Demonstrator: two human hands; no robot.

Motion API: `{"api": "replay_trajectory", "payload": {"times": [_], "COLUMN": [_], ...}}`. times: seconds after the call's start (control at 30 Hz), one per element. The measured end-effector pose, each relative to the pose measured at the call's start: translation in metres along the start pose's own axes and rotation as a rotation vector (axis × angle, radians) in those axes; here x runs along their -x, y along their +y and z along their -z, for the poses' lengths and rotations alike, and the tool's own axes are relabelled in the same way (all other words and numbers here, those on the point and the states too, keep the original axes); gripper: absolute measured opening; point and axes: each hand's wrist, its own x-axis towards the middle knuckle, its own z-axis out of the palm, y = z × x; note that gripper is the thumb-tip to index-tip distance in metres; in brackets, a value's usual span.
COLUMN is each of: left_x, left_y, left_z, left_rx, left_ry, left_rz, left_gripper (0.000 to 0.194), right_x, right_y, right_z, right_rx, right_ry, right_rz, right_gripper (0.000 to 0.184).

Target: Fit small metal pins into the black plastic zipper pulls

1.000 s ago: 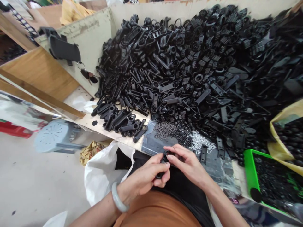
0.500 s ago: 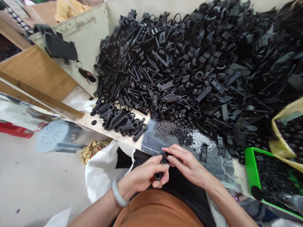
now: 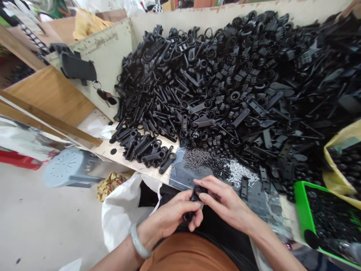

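1. Biggest: a heap of black plastic parts (image 3: 197, 79), piled deep over the desk (image 3: 120, 154) in front of you.
2. White bag (image 3: 118, 210) hangs open below the desk edge, left of your lap.
3. Your right hand (image 3: 225, 199): grip nearly closed, thumb and fingers bent round the upper end of the held part.
4. Your left hand (image 3: 175, 210): grip mostly closed, thumb over the held part, fingers curled beneath it.
5. Green bin (image 3: 300, 205) with small black pieces, at the right.
6. Row of black arm-shaped parts (image 3: 152, 152) on the desk, left of the dark mat (image 3: 182, 173).
7. Silver pins (image 3: 241, 174), small black bits (image 3: 219, 165) and brownish bits (image 3: 196, 158) lie side by side by the mat's far edge; black bracket (image 3: 244, 188) near the pins.
8. Held part (image 3: 188, 216): black, tilted, between your two hands, above your lap; lower end pokes out by the left grip, upper end mostly hidden by right fingers.
9. Versus the earlier frame: lower round end shows less clearly, left fingers look looser under it, view has shifted a bit. Row and bracket unchanged.
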Motion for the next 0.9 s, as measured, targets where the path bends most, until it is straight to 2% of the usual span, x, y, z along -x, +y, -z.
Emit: {"api": "replay_trajectory", "payload": {"times": [0.07, 0.13, 0.2, 0.23, 0.33, 0.43, 0.53, 0.77, 0.83, 0.9], "left_x": [0.002, 0.001, -0.006, -0.011, -0.029, -0.043, -0.048, -0.039, -0.032, -0.025], "left_y": [0.007, 0.014, 0.019, 0.020, 0.020, 0.020, 0.021, 0.022, 0.022, 0.023], "left_z": [0.003, 0.009, 0.014, 0.016, 0.019, 0.017, 0.015, 0.023, 0.024, 0.022], "left_rx": [-0.154, -0.437, -0.756, -0.908, -1.288, -1.481, -1.482, -1.077, -0.859, -0.517], "left_ry": [0.170, 0.443, 0.667, 0.726, 0.787, 0.841, 0.860, 0.764, 0.732, 0.671], "left_rz": [-0.152, -0.322, -0.434, -0.460, -0.472, -0.403, -0.353, -0.506, -0.509, -0.449], "left_gripper": [0.025, 0.018, 0.016, 0.018, 0.018, 0.014, 0.015, 0.013, 0.014, 0.018], "right_x": [0.000, -0.003, -0.008, -0.011, -0.021, -0.031, -0.038, -0.046, -0.044, -0.041], "right_y": [0.001, 0.005, 0.008, 0.009, 0.011, 0.012, 0.013, 0.014, 0.013, 0.010], "right_z": [0.002, 0.004, 0.007, 0.008, 0.011, 0.012, 0.008, -0.001, 0.000, 0.001], "right_rx": [0.025, 0.089, 0.168, 0.208, 0.355, 0.517, 0.590, 0.626, 0.596, 0.563], "right_ry": [0.154, 0.321, 0.410, 0.427, 0.416, 0.368, 0.351, 0.385, 0.389, 0.389], "right_rz": [-0.068, -0.130, -0.154, -0.154, -0.153, -0.186, -0.204, -0.216, -0.195, -0.163], "right_gripper": [0.032, 0.028, 0.026, 0.026, 0.022, 0.018, 0.020, 0.030, 0.035, 0.038]}}
